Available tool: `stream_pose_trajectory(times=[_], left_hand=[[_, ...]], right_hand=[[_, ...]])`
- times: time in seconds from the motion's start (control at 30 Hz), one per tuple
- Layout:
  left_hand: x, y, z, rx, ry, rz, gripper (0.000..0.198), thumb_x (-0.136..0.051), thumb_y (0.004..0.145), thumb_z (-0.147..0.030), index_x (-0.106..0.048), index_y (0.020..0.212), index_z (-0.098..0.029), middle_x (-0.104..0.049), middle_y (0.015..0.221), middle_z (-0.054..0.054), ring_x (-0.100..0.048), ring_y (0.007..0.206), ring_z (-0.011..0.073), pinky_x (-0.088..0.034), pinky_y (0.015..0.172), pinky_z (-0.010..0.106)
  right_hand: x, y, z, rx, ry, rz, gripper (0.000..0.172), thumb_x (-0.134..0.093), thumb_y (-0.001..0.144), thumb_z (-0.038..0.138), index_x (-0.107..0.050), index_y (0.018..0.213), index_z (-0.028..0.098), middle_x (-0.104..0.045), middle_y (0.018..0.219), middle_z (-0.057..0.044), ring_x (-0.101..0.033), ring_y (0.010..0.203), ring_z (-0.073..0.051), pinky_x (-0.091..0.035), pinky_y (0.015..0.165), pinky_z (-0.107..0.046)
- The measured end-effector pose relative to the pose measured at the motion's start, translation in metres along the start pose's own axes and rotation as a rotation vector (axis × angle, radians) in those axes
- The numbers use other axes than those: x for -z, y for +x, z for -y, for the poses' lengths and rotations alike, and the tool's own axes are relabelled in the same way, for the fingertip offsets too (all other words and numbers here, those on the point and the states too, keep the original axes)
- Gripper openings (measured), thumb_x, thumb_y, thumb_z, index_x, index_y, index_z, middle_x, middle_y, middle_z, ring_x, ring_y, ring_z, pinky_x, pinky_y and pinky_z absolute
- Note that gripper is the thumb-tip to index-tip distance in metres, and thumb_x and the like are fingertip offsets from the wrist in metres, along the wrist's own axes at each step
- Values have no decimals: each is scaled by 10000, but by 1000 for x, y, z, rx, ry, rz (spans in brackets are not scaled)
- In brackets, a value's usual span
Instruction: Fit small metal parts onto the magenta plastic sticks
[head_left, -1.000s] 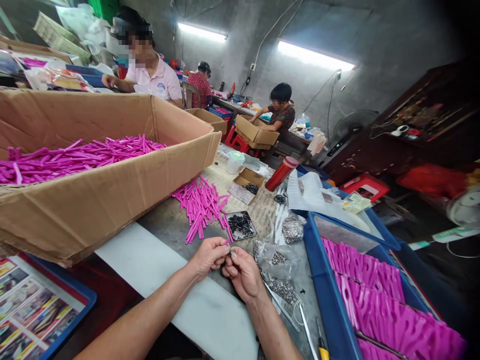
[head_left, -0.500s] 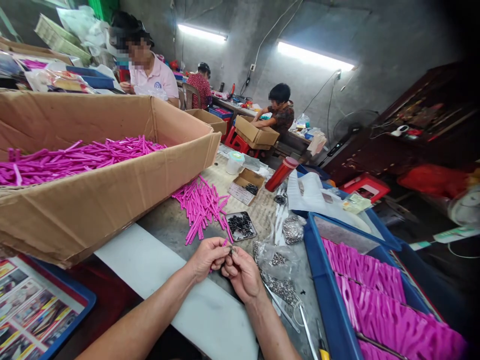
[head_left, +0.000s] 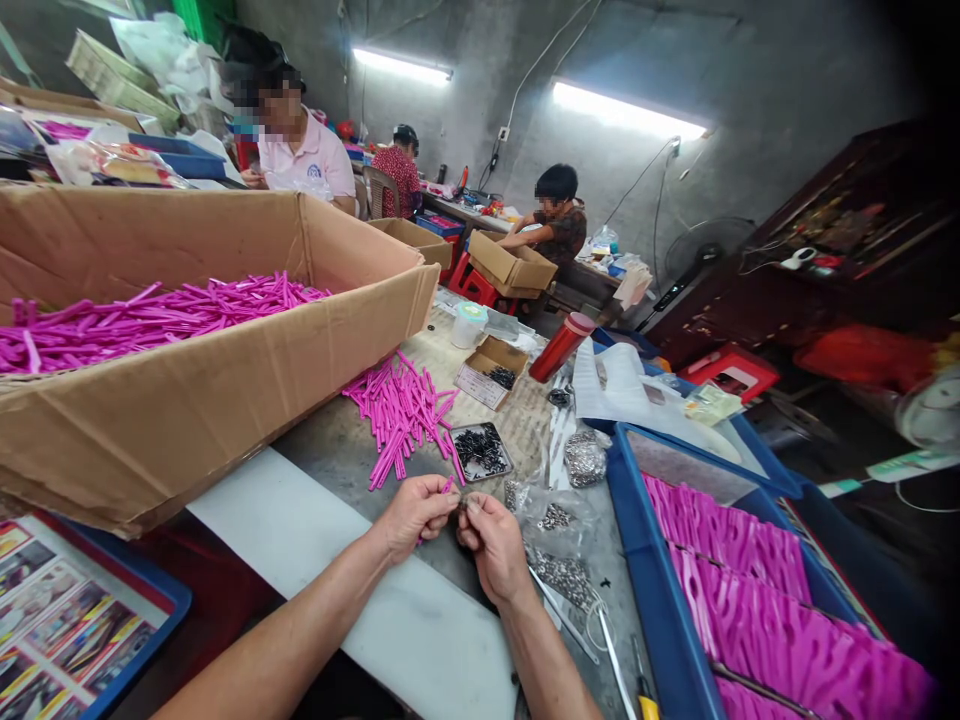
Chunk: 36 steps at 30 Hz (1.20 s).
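Note:
My left hand is closed around a slim magenta plastic piece; most of it is hidden by the fingers. Close beside it, my right hand pinches at the same spot, its fingertips pressed together on something small and dark that I cannot make out. Just beyond the hands, a small square tray holds black parts. A loose pile of magenta plastic pieces lies to the left of that tray.
A large cardboard box of magenta pieces stands at left. At right is a blue bin with rows of magenta pieces. Bags of metal parts, a red cylinder and a small carton share the table. Several people work beyond.
My right hand has shifted slightly to the right, and its fingers have turned a little. My left hand stays almost in place, still gripping the magenta piece.

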<state>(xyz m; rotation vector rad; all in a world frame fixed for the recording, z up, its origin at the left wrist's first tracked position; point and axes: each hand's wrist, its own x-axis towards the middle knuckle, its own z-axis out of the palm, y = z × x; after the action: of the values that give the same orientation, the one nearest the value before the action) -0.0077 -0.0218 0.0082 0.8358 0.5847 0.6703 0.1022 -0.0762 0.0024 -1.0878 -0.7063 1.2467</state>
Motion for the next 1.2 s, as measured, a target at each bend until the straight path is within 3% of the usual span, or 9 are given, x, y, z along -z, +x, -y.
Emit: stream_pose_trajectory(times=[0.27, 0.5, 0.77, 0.97, 1.2], left_hand=[[0, 1, 2, 1, 27, -29, 209, -619, 621, -253, -445, 598, -140, -304, 404, -102, -211, 341, 13, -97, 338, 153], [-1, 1, 1, -2, 50, -56, 199, -616, 614, -251, -453, 594, -139, -301, 391, -106, -211, 334, 12, -102, 336, 149], [-2, 2, 2, -9, 46, -40, 195, -621, 610, -247, -462, 622, -136, -293, 386, -109, -204, 337, 13, -109, 336, 153], [-2, 0, 0, -8, 26, -8, 212, -623, 609, -236, -516, 752, -120, -309, 428, -99, -226, 354, 19, -126, 347, 155], [-4, 1, 3, -50, 87, 14, 163, -550, 678, -277, -505, 735, -130, -465, 582, -24, -325, 394, 34, -179, 340, 157]], right_hand=[[8, -2, 1, 200, -516, -11, 104, -523, 709, 280, -546, 695, 180, -491, 599, 21, -418, 555, -118, -337, 529, -231], [4, -4, 4, 325, -848, -74, 102, -491, 718, 231, -568, 675, 180, -521, 587, 6, -438, 556, -133, -337, 540, -235], [1, -4, 2, 354, -816, -126, 106, -491, 712, 232, -542, 628, 191, -494, 553, 16, -422, 533, -131, -329, 517, -233], [10, -3, -3, 306, -711, -160, 93, -505, 703, 256, -546, 664, 182, -494, 561, 22, -417, 521, -121, -330, 498, -228], [6, 1, 6, 252, -491, -119, 101, -515, 704, 265, -533, 668, 172, -521, 602, 15, -457, 555, -119, -365, 532, -230]])
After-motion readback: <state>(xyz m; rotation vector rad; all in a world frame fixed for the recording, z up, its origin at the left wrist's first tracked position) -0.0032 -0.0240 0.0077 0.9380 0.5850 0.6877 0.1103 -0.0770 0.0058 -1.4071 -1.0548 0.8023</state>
